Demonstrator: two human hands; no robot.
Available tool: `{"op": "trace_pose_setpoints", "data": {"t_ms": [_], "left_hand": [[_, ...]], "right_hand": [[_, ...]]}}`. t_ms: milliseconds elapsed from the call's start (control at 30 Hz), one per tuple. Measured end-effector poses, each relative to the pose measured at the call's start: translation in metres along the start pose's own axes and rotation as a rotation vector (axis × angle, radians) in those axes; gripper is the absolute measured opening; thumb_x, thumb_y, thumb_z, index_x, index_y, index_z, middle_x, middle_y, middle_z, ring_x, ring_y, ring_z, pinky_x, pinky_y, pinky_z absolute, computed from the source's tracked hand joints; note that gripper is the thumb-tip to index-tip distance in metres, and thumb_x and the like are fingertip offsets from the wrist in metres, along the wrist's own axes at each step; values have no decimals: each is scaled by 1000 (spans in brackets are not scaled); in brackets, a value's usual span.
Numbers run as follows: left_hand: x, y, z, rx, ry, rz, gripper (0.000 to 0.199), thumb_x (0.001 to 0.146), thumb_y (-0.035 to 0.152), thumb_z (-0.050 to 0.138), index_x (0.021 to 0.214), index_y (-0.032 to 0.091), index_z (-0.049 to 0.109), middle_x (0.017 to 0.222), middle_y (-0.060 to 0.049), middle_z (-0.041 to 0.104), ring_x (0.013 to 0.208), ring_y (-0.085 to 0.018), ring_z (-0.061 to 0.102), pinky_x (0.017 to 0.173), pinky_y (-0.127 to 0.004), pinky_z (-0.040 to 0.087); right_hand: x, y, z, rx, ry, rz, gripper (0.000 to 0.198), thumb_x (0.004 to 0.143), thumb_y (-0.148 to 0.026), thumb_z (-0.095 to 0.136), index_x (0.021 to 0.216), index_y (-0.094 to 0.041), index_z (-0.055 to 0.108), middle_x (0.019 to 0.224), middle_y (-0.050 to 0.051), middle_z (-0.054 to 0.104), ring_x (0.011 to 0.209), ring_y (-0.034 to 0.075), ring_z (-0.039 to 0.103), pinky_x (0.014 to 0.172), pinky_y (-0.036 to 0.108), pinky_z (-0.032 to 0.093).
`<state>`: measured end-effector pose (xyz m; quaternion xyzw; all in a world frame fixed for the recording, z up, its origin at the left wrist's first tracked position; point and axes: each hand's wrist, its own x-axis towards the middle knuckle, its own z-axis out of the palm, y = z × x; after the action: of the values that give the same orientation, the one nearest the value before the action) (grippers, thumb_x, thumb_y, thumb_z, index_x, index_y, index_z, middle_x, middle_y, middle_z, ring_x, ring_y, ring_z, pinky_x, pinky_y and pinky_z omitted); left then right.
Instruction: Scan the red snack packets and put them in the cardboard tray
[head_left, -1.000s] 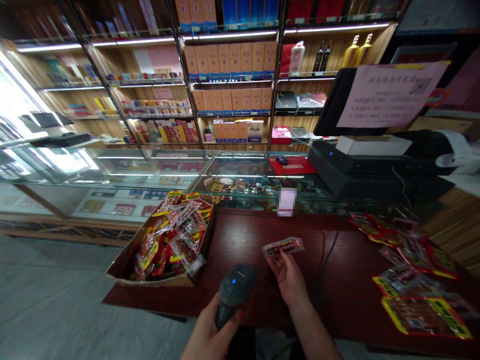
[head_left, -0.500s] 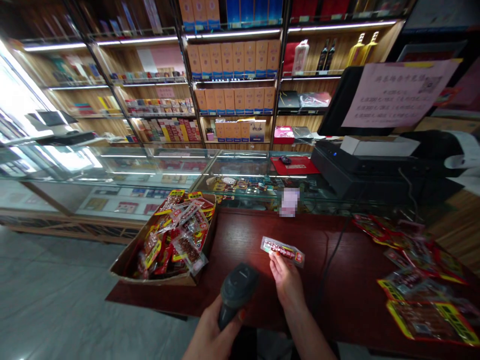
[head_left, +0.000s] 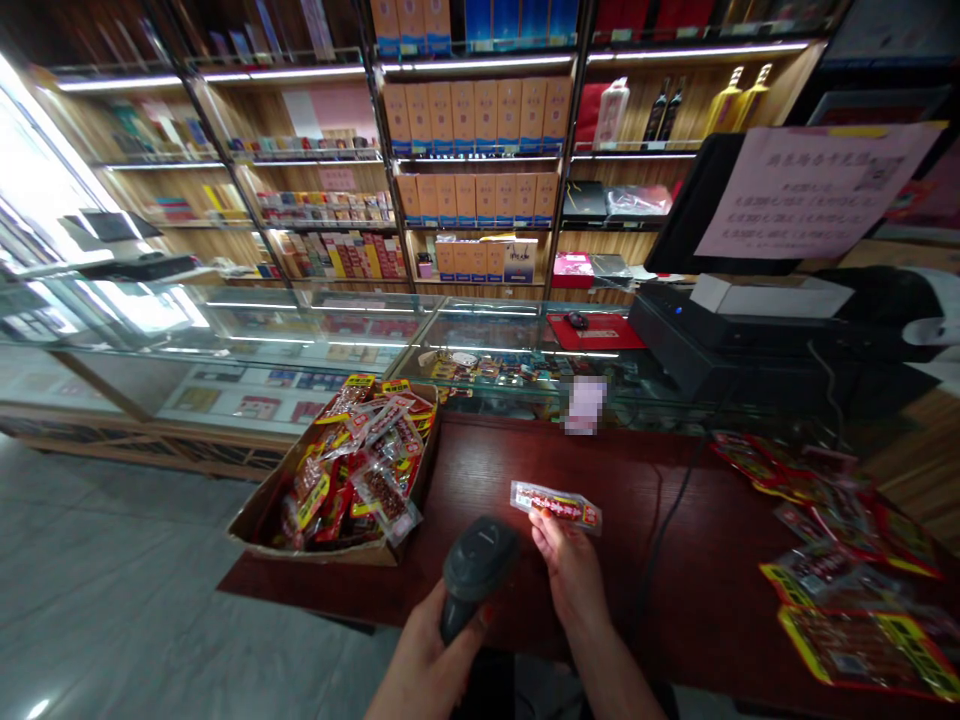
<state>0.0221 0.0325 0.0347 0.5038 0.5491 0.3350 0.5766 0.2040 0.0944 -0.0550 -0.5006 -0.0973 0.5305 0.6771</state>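
My left hand is wrapped round the handle of a dark grey barcode scanner, its head raised over the front of the counter. Just to the right, my right hand pinches a small clear snack packet with red and white print, above the dark red wooden tabletop. The scanner head and the packet are close together but apart. On the left stands an open cardboard box heaped with similar snack packets.
More snack packets lie in a loose pile on the right. A black cable crosses the tabletop. Behind are a glass display case, a red mat with a mouse, and a monitor bearing a paper sign.
The packet in my right hand has shifted slightly left and down, closer to the scanner. The scanner stays in my left hand, and the whole view has turned a little.
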Motion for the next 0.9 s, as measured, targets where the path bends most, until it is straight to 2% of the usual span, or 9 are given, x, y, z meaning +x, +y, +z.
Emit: {"op": "trace_pose_setpoints", "data": {"t_ms": [267, 367, 467, 567, 700, 800, 900], "left_hand": [[-1, -1, -2, 32, 52, -12, 24, 79, 40, 70, 89, 18, 66, 45, 10, 49, 39, -10, 41, 38, -19, 32], [0, -4, -3, 38, 33, -5, 28, 79, 44, 70, 90, 18, 64, 45, 11, 46, 38, -9, 39, 38, -19, 31], [-2, -9, -7, 43, 12, 18, 33, 80, 48, 68, 91, 17, 63, 44, 12, 42, 36, -8, 37, 38, -19, 31], [-8, -13, -12, 24, 85, 0, 42, 81, 56, 66, 96, 17, 62, 45, 12, 42, 37, -8, 36, 38, -18, 30], [-18, -14, -19, -12, 208, -29, 58, 75, 68, 68, 98, 15, 63, 45, 11, 44, 37, -8, 38, 38, -18, 31], [-22, -14, -22, -15, 291, -2, 59, 75, 71, 66, 95, 15, 63, 44, 10, 45, 36, -8, 38, 37, -18, 32], [-24, -15, -25, -6, 338, 10, 57, 76, 72, 64, 91, 16, 61, 42, 10, 46, 35, -9, 39, 37, -19, 33]], "right_hand": [[-10, 0, 5, 21, -48, -15, 39, 56, -42, 90, 85, -20, 74, 91, 2, 77, 86, 19, 73, 75, 28, 59], [-8, 2, 6, 17, -49, -20, 40, 57, -42, 89, 85, -20, 73, 89, 2, 77, 83, 18, 73, 72, 27, 58], [-3, -1, 17, 3, -99, 5, 39, 57, -43, 88, 84, -20, 72, 85, 1, 77, 79, 18, 73, 68, 27, 57], [1, -10, 47, -99, -253, 63, 37, 56, -43, 88, 78, -18, 72, 79, 2, 76, 76, 18, 72, 64, 25, 55], [2, -18, 112, -314, -575, 147, 35, 57, -41, 88, 74, -16, 72, 73, 4, 75, 69, 17, 71, 59, 23, 52], [-4, -13, 162, -490, -832, 202, 26, 64, -36, 85, 74, -16, 73, 70, 2, 74, 65, 14, 68, 58, 21, 50], [-12, -3, 188, -608, -991, 229, 19, 71, -34, 81, 77, -17, 75, 67, 0, 72, 63, 12, 67, 57, 20, 49]]}}
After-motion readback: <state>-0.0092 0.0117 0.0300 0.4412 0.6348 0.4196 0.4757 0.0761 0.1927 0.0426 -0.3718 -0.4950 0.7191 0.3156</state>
